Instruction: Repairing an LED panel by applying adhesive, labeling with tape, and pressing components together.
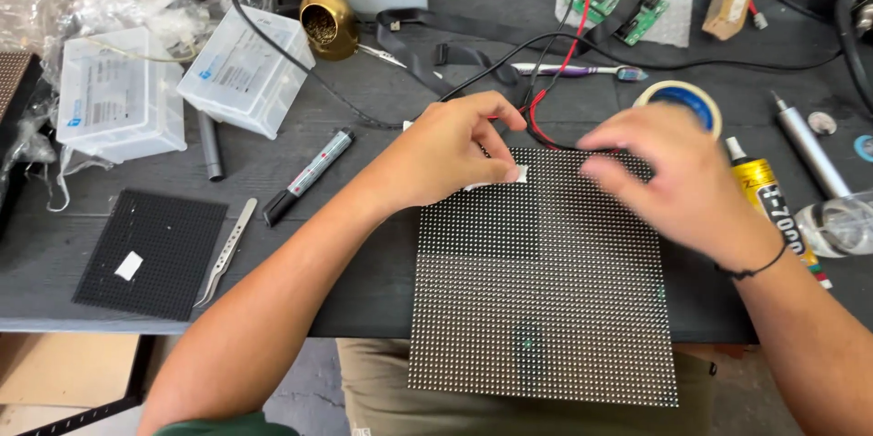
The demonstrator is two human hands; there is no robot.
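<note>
Two hands work on the LED matrix panel (pixel 542 281) overhanging the tabletop's near edge: left hand (pixel 446 150) pinches a white tape piece (pixel 502 178) onto it; right hand (pixel 668 172) hovers blurred, grip unclear. Taping looks unfinished.

On our table (pixel 364 245) the LED panel (pixel 546 309) lies in front; the marker (pixel 309 175), tweezers (pixel 227 250) and small panel (pixel 150 252) lie to its left, the glue tube (pixel 773 204) right, the tape roll (pixel 680 98) behind.
</note>
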